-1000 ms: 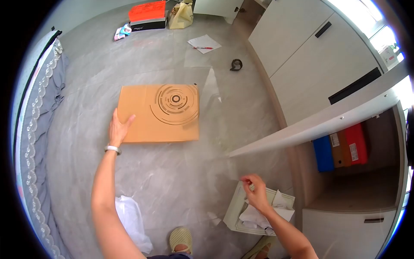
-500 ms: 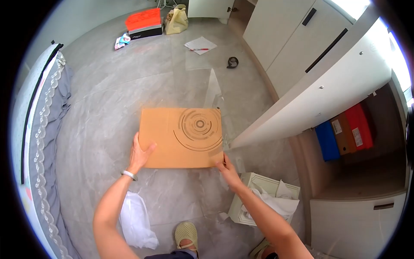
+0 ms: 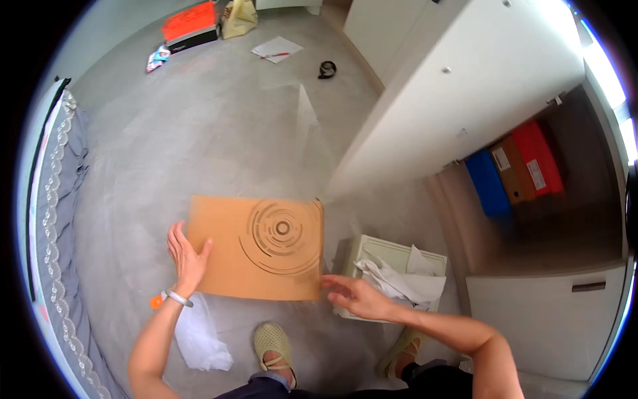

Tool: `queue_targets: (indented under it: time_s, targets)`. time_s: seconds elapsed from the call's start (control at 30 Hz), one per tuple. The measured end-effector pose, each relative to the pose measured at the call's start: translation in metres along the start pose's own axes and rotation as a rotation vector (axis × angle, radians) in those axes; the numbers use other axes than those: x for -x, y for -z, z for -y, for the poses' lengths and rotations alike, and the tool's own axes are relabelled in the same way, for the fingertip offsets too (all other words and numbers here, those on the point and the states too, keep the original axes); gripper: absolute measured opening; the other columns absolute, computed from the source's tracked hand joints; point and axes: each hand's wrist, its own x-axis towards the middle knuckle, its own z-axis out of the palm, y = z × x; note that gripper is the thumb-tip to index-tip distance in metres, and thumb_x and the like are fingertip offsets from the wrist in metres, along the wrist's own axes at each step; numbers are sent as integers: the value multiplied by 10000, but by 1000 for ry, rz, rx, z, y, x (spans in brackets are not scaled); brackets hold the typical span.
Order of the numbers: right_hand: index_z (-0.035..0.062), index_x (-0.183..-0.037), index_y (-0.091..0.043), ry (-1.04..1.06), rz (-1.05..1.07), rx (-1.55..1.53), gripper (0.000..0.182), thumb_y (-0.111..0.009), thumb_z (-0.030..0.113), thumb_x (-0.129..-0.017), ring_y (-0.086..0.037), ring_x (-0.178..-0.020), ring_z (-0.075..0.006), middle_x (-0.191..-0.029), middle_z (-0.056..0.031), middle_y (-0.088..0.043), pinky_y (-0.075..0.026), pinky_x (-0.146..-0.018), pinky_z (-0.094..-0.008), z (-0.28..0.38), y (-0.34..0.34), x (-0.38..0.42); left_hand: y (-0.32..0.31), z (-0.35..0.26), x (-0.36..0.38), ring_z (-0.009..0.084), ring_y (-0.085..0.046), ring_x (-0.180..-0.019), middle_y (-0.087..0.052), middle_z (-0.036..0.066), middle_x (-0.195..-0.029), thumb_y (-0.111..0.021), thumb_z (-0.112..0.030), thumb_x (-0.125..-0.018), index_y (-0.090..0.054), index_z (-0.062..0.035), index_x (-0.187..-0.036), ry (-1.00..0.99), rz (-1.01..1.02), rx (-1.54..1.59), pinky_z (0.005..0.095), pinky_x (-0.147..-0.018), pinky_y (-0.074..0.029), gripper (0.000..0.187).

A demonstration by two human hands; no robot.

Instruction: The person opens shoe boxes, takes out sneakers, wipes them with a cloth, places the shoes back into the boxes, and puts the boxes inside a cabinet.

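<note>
The cardboard box (image 3: 256, 249) lies flat before me, its printed rings facing up, with the grey floor (image 3: 186, 133) all around it; whether it rests fully on the floor, I can't tell. At its left edge, the fingers of my left hand (image 3: 189, 263) are spread and released, my thumb reaching over the cardboard and the other fingertips standing out beyond the edge. The fingers of my right hand (image 3: 359, 298) are loosely bent, gripping nothing that I can see, with their tips right at the near right corner; I can't tell whether they touch it.

A pale green box (image 3: 385, 249) stands just right of the cardboard, crumpled white paper (image 3: 389, 279) lying over it, and my right hand passes in front of its near side. On my left, below the wrist with the bracelet (image 3: 179, 298), a white bag (image 3: 199, 339) lies on the floor beside my shoe (image 3: 271, 340). Farther off are a black roll of tape (image 3: 327, 66) and a paper sheet (image 3: 276, 48) with a red pen (image 3: 274, 55) on it.
</note>
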Motion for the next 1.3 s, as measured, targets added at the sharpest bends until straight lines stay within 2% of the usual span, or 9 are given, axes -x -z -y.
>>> queue_targets:
  time_s: [0.2,0.37,0.47,0.6,0.7,0.9,1.0,1.1,1.3]
  targets:
    - [221,-1446,-423,420,-236,1032,582,-619,319,-907,-399,-1335,-341,-1478,-151,-378,-312,-1097,-524,-14,52,58,2,-127,6,378,-410,-1237,-386,186,-1340,-700,-170,-822,-419,-27,-1309,-658,45,325,446,-1017,-393,580]
    - [342,-1440,-403,365,-118,1073,566,-604,341,-910,-255,-1435,-332,-1541,-137,-287,-172,-1126,-629,-102,55,88,-29,-217,48,322,-496,-1136,-459,154,-1271,-689,-191,-821,-496,-59,-1252,-1244,278,392,425,-935,-446,490]
    - [316,-1403,-471,149,-523,1085,502,-580,254,-917,-291,-1420,-318,-1532,-147,-309,-161,-1134,-598,-140,72,90,-54,-241,65,308,-506,-1129,-457,142,-1301,-678,-229,-839,-499,-67,-1261,-1397,613,252,429,-905,-456,486]
    - [271,-1400,-477,67,-1031,856,536,-603,165,-890,-364,-1338,-336,-1457,-145,-380,-245,-1077,-546,-162,92,81,-67,-260,74,337,-466,-1211,-406,171,-1384,-693,-300,-829,-481,-61,-1302,-1445,658,111,432,-932,-446,571]
    - [258,-1400,-475,21,-1112,876,542,-609,146,-886,-399,-1278,-338,-1408,-144,-404,-280,-1032,-532,-163,94,77,-69,-272,79,389,-370,-1324,-313,225,-1465,-713,-373,-812,-384,-34,-1403,-1350,604,-23,453,-1020,-404,756]
    - [273,-1428,-430,-94,-1362,664,608,-642,195,-863,-416,-1257,-347,-1378,-189,-412,-281,-1030,-534,-174,94,81,-123,-280,94,459,-250,-1387,-208,324,-1491,-717,-450,-809,-161,76,-1473,-598,577,279,501,-1107,-323,1013]
    - [219,-1460,-368,-338,-1397,420,658,-642,237,-862,-439,-1246,-380,-1369,-225,-434,-321,-1033,-500,-186,101,90,-136,-276,87,480,-347,-1330,-261,387,-1428,-710,-483,-801,-148,151,-1426,-409,773,334,481,-1084,-353,1053]
    - [131,-1477,-305,13,-1419,-66,694,-624,262,-874,-483,-1227,-380,-1369,-238,-462,-368,-1034,-431,-219,107,104,-140,-271,82,457,-431,-1281,-348,373,-1387,-704,-512,-796,-206,155,-1402,-342,884,319,439,-1061,-390,1029]
    - [47,-1364,-428,-250,-1002,-973,634,-650,324,-839,-613,-1060,-259,-1232,-128,-596,-507,-907,-367,-237,74,150,-94,-280,87,369,-580,-1164,-536,317,-1277,-648,-549,-823,-331,149,-1357,-122,945,362,381,-1005,-446,933]
